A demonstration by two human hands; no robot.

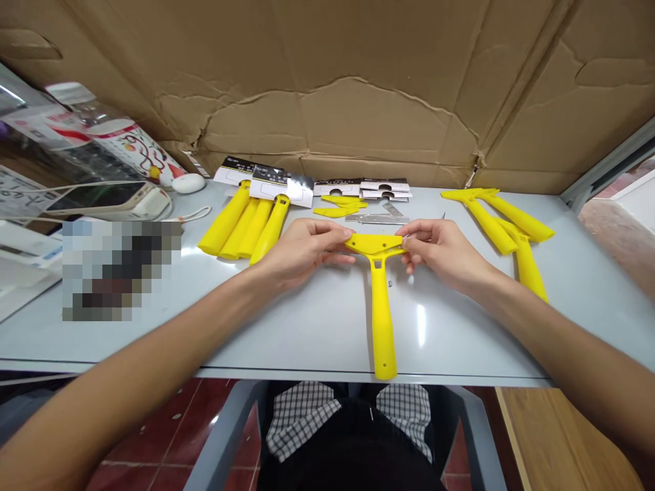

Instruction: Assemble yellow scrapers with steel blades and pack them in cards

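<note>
A yellow scraper [383,320] lies with its handle pointing toward me, the handle's end by the table's front edge. A yellow cover plate [376,243] with small holes sits over its wide head, slightly askew on the right side. My left hand [307,251] pinches the left end of the head and plate. My right hand [443,251] is closed at the right end, fingertips on the same parts. Beside the handle lies a small metal piece [389,284], perhaps a screw. Beyond the hands are loose yellow plates [335,211] and metal blades [379,218].
Several yellow scrapers [233,221] with black-and-white cards lie back left. More card packaging [385,188] is at the back. Three yellow scraper handles [494,221] rest at right. A phone [99,200], a bottle [130,146] and a blurred patch are left. Cardboard [327,61] walls the back.
</note>
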